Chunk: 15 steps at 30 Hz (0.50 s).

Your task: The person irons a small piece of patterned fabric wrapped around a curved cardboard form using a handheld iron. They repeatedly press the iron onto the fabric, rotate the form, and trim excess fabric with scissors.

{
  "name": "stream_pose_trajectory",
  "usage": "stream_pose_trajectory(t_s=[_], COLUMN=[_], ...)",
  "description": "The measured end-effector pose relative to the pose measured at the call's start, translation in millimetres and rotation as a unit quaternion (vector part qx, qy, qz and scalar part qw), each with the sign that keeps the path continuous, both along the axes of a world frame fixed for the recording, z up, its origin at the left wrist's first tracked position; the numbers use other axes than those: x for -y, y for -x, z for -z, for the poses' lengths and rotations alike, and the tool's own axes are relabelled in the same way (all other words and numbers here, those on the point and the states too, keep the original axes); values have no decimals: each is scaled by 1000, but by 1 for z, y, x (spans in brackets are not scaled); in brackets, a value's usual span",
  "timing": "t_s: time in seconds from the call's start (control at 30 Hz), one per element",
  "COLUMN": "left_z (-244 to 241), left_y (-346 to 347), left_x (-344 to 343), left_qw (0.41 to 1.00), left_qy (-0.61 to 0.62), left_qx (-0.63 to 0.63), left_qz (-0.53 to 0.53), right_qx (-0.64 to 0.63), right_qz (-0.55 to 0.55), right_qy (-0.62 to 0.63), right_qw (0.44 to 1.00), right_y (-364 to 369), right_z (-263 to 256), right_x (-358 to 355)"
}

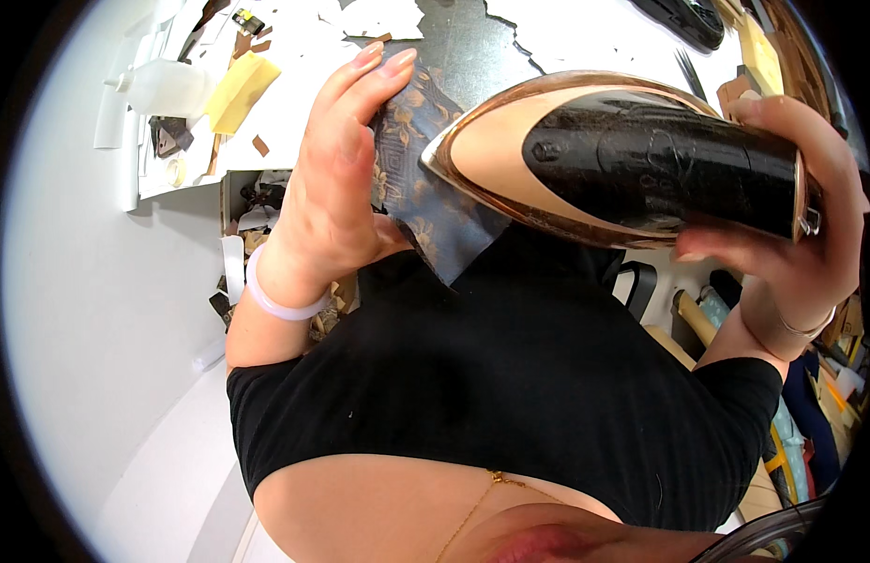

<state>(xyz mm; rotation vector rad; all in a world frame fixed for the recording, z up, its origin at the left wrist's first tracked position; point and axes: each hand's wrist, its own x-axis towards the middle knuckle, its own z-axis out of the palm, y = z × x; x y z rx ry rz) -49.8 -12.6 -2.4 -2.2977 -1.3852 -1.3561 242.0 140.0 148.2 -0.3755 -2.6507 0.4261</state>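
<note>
My left hand (336,169) is raised at the left of the middle, with a piece of blue patterned fabric (424,169) held between its fingers and thumb. Gold flowers run over the cloth, and its lower corner hangs in front of the black top. My right hand (807,176) grips the rear of a black and copper-coloured clothes iron (618,162). The iron's pointed tip is directed left and overlaps the fabric in this view; whether they touch, I cannot tell. The soleplate faces away and is hidden.
On the white worktable (273,151) lie a translucent squeeze bottle (169,87), a yellow sponge-like block (243,91), a tape roll (175,172) and scraps. A grey metallic sheet (470,42) lies beyond my hands. Below the left edge is a box of scraps (262,204); fabric rolls (695,317) stand right.
</note>
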Motion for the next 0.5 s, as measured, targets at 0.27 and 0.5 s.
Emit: stream_pose_trajectory(t_s=[0.27,0.5], left_z=[3,3], left_y=[7,8], left_x=[-4,-7], left_qw=[999,1000], left_qy=[-19,13], left_qx=[-23,-2], left_qz=[26,20], right_qx=[53,63], right_qz=[-68,-108], right_qy=[-11,-4], right_qw=[996,992], right_y=[6,7], right_z=[-8,-6], right_x=[-20,-31])
